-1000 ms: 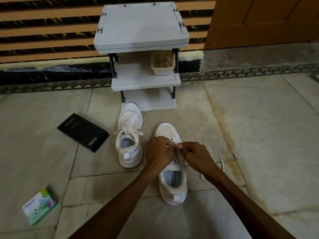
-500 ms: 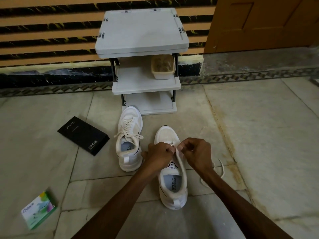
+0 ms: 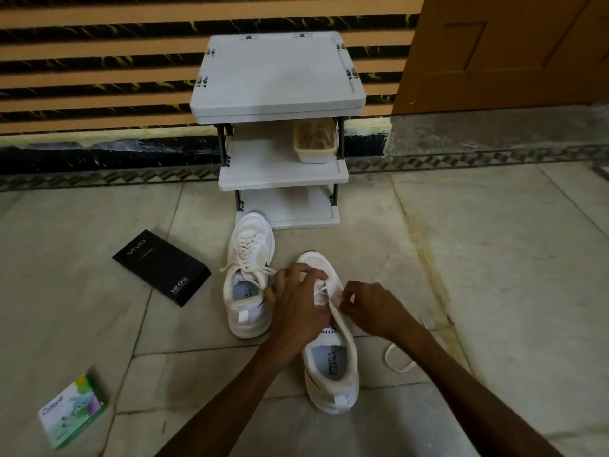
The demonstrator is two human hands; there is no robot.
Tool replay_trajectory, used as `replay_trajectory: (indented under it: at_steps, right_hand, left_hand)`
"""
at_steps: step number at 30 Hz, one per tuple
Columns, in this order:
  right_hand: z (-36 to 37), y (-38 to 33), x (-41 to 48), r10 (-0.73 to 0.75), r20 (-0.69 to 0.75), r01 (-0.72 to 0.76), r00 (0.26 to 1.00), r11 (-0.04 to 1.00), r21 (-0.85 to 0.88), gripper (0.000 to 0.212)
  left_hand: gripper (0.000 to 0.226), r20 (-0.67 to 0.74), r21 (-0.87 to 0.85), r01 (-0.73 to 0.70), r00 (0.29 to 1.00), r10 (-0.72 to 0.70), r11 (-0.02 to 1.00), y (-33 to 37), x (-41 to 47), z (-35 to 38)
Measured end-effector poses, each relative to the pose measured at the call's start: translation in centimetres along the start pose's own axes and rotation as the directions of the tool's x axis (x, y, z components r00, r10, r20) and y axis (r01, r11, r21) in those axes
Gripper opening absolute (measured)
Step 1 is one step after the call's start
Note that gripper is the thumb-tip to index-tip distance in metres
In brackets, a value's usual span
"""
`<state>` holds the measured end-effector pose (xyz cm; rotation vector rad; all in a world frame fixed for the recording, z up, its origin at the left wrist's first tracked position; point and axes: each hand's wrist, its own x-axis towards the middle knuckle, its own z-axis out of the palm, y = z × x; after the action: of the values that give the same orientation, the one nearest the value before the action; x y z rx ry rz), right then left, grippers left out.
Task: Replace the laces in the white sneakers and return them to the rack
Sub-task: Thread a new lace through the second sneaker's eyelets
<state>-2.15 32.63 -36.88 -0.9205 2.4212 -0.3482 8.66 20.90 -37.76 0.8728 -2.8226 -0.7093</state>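
Where hands (image 3: 298,301) pinch lace (image 3: 323,290), eyelets hide.

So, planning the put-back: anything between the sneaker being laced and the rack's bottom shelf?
Partly: the laced white sneaker lies with its toe at the left front of the grey plastic rack's bottom shelf. Ahead of the half-laced white sneaker, only floor shows.

Head-worn view, forward and downward

Your two white sneakers sit on the floor (image 3: 494,291) before the rack (image 3: 280,77).
Your left sneaker (image 3: 250,275) is laced, toe at the bottom shelf. Your right sneaker (image 3: 333,367) lies nearer you, toe toward the rack, its lace (image 3: 401,369) partly threaded and trailing right.
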Motion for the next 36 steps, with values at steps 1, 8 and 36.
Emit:
replay_trajectory:
  at_steps: [1, 8, 36]
  right_hand:
    - [0.6, 0.2, 0.0, -0.002, 0.002, 0.002, 1.0, 1.0, -0.014, 0.032]
    - [-6.0, -4.5, -2.6, -0.048, -0.143, 0.136, 0.989, 0.687, 0.714, 0.031]
    - [2.5, 5.4, -3.4, -0.041, 0.255, 0.078, 0.966, 0.988, -0.135, 0.018]
  left_hand:
    - [0.049, 0.031, -0.002, 0.002, 1.0, -0.002, 1.0, -0.3, 0.2, 0.1]
    - [0.06, 0.131, -0.056, 0.041, 0.991, -0.034, 0.998, -0.6, 0.3, 0.5]
    - [0.029, 0.15, -0.286, 0.054, 0.989, -0.011, 0.957, -1.7, 1.1, 1.4]
